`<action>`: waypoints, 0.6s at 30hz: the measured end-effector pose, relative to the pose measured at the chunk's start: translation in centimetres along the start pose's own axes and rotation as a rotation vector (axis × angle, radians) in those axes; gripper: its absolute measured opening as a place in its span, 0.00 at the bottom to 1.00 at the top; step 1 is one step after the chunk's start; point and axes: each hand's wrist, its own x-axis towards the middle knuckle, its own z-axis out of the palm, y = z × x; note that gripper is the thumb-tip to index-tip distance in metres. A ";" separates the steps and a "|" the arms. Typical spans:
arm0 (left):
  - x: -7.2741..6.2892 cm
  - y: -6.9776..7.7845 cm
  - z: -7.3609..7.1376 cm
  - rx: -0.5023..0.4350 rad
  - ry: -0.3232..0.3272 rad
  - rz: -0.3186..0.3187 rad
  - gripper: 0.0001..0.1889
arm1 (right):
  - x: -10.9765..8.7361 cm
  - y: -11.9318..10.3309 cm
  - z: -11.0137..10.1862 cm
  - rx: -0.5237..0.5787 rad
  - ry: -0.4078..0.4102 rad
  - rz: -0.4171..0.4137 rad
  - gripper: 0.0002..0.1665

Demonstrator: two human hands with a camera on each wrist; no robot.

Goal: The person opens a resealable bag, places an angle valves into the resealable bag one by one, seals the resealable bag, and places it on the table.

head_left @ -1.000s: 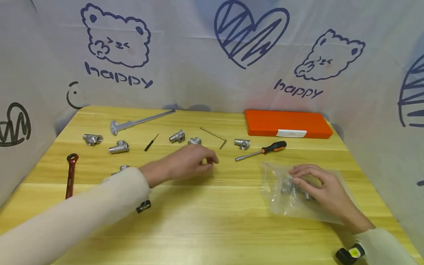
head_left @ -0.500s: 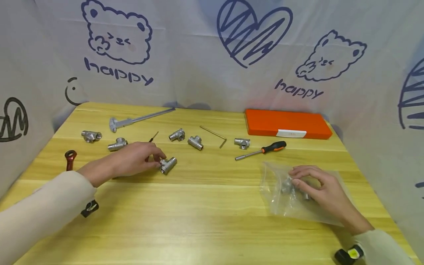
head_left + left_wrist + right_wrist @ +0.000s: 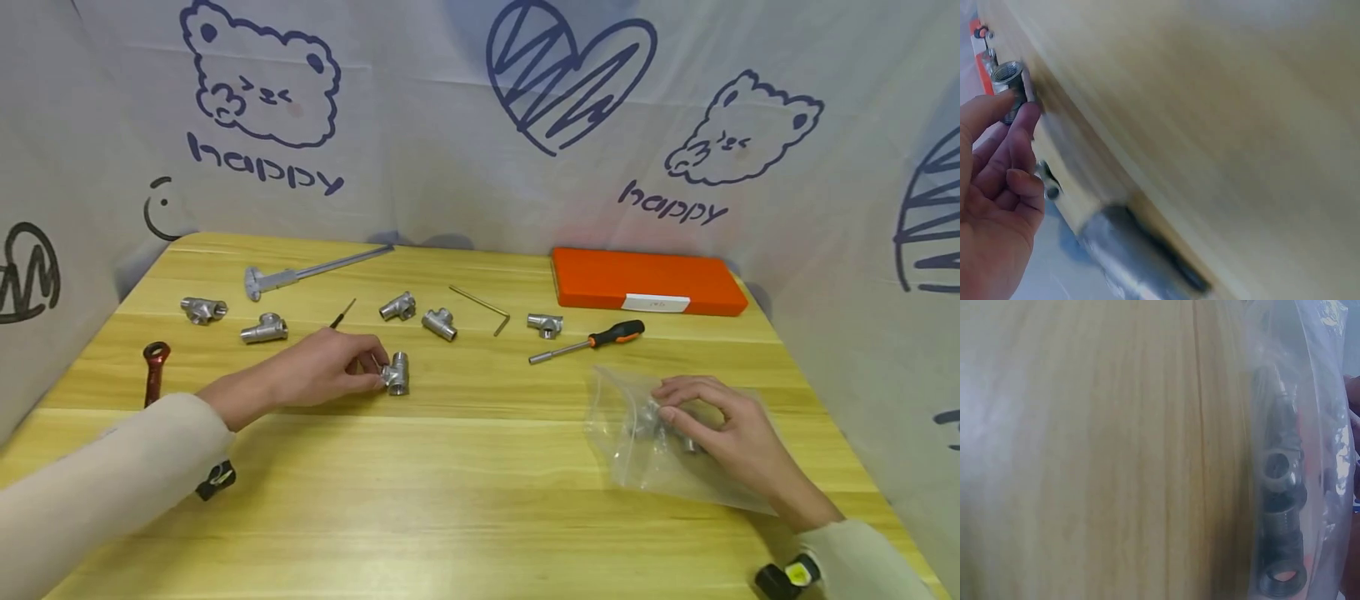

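Note:
In the head view my left hand (image 3: 318, 368) pinches a silver threaded pipe tee (image 3: 398, 373) at the table's middle left. The left wrist view shows the tee (image 3: 1009, 75) between thumb and fingers, its threaded opening facing the camera. My right hand (image 3: 731, 429) rests on a clear zip bag (image 3: 622, 454), its thumb and fingertips gripping the plastic. Several metal fittings (image 3: 1282, 519) lie inside the bag in the right wrist view; there, only a sliver of the hand appears at the right edge.
Behind the left hand lie several loose tees (image 3: 440, 323), a caliper (image 3: 281, 280) and a small screwdriver (image 3: 342, 316). A red wrench (image 3: 154, 375) is at left. Farther right are a hex key (image 3: 480, 301), a nut driver (image 3: 592, 340) and an orange case (image 3: 648, 275).
My left hand has moved left from near the middle tee and taken hold of another tee. Since half a second ago it has shifted slightly right, turning the tee. The right hand stays put.

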 end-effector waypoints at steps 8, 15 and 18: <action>2.6 3.8 2.4 -0.131 -0.033 0.129 0.11 | -0.2 0.0 -0.2 0.013 0.003 0.020 0.17; 6.6 9.0 6.4 -0.223 -0.072 0.224 0.12 | -0.1 0.0 -0.2 -0.005 0.009 -0.003 0.18; 8.5 11.4 8.2 -0.239 -0.079 0.237 0.12 | 0.0 0.1 -0.2 -0.020 0.012 -0.022 0.19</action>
